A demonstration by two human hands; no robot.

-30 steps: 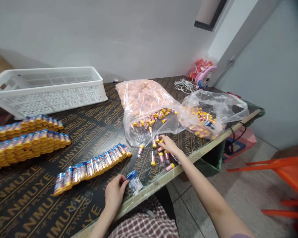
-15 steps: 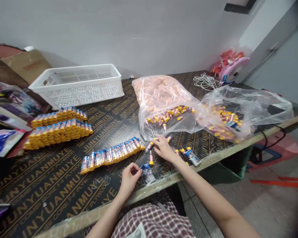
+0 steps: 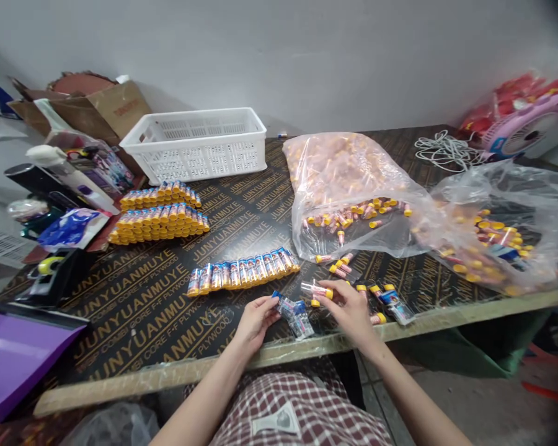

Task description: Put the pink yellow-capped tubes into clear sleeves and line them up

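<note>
My left hand (image 3: 256, 322) is near the table's front edge, its fingertips closed on a small clear-and-blue printed plastic sleeve (image 3: 286, 305). More such sleeves (image 3: 302, 322) lie against it. A short way to the right, my right hand (image 3: 352, 310) pinches a small clear tube with a yellow cap (image 3: 317, 289), lifted just off the table. Another yellow-capped tube lies beneath it, partly hidden. Loose yellow-capped tubes (image 3: 340, 270) lie beyond my right hand. To the left stands a row of tubes in blue printed sleeves (image 3: 244, 271), yellow ends toward me.
A large clear bag of tubes (image 3: 348, 167) lies open behind my hands, with a second bag (image 3: 483, 241) to its right. Stacked sleeved tubes (image 3: 160, 220) and a white crate (image 3: 199, 148) are at left. A purple dustpan-like tray (image 3: 23, 359) sits at the left edge.
My right hand has drawn back from the loose tubes toward my left hand, now with a tube in its fingers. My left hand has taken up a sleeve. The view has turned left.
</note>
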